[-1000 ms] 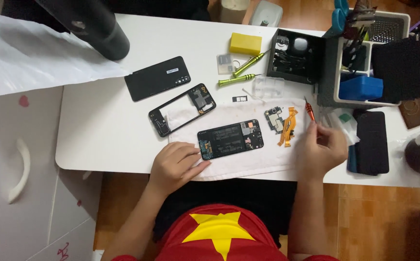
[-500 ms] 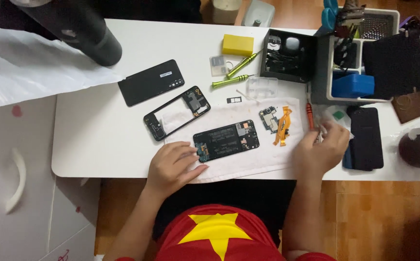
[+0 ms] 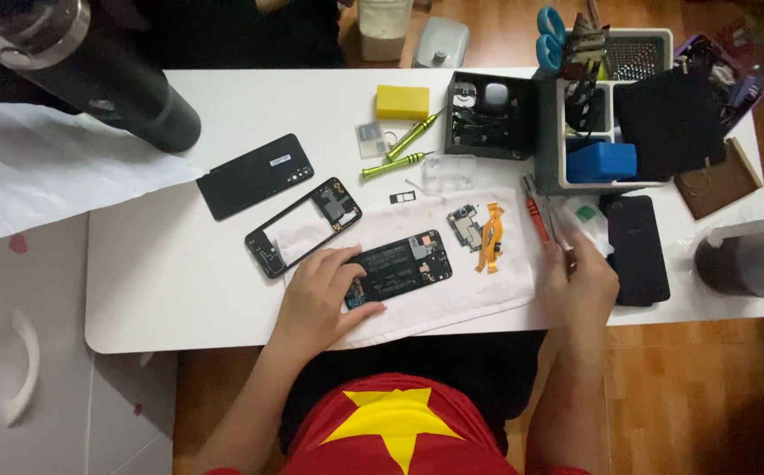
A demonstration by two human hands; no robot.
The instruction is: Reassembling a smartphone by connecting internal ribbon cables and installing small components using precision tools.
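Your left hand (image 3: 320,295) presses flat, fingers spread, on the opened phone (image 3: 400,266) near the desk's (image 3: 162,281) front edge — your right hand (image 3: 582,280) pinches tweezers (image 3: 551,222), red screwdriver (image 3: 536,218) alongside.

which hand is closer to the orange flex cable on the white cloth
Right. The right hand sits just to the side of the orange flex cable; the left hand rests on the opened phone, farther away.

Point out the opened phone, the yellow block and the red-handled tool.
opened phone (image 3: 404,264), head view, middle of its exposed inside
yellow block (image 3: 402,102), head view, top face
red-handled tool (image 3: 536,218), head view, red handle
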